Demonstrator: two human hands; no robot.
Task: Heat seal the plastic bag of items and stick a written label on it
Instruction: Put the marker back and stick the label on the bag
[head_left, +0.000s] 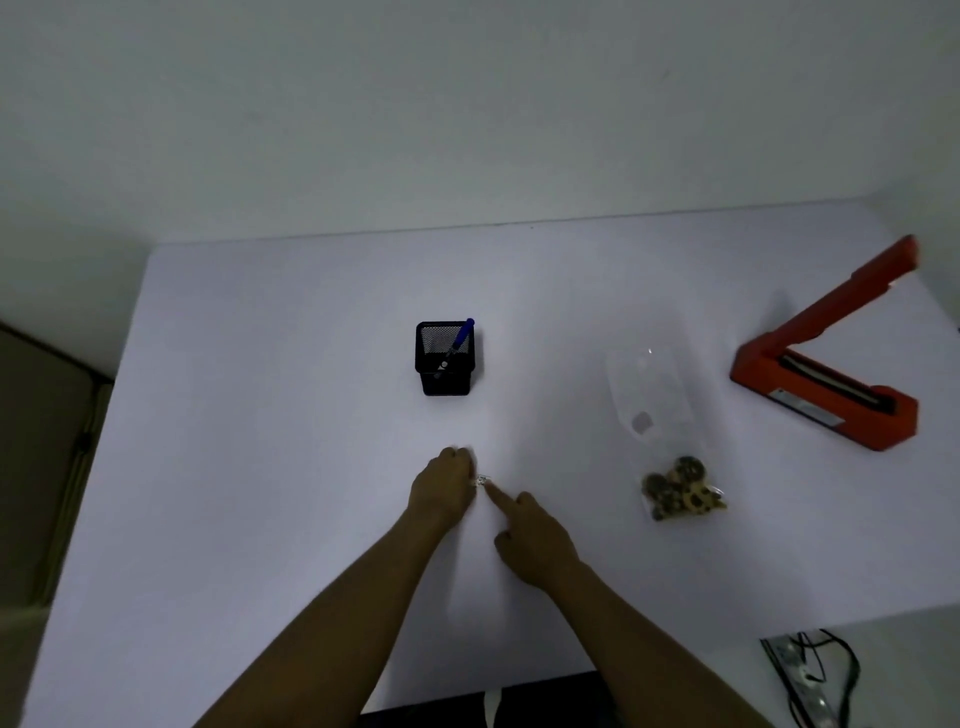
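Bag (670, 452) lies at 3 o'clock of the hands, clear film, limp and slippery, weighted by items at its near end; take the empty top edge. Left hand (441, 488) pinches a tiny label (481, 480) (light, flimsy); right hand (530, 535) points, holding nothing.

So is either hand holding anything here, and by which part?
The left hand pinches a small white label by its left edge; the right hand holds nothing, its index fingertip just pressing the label's other end.
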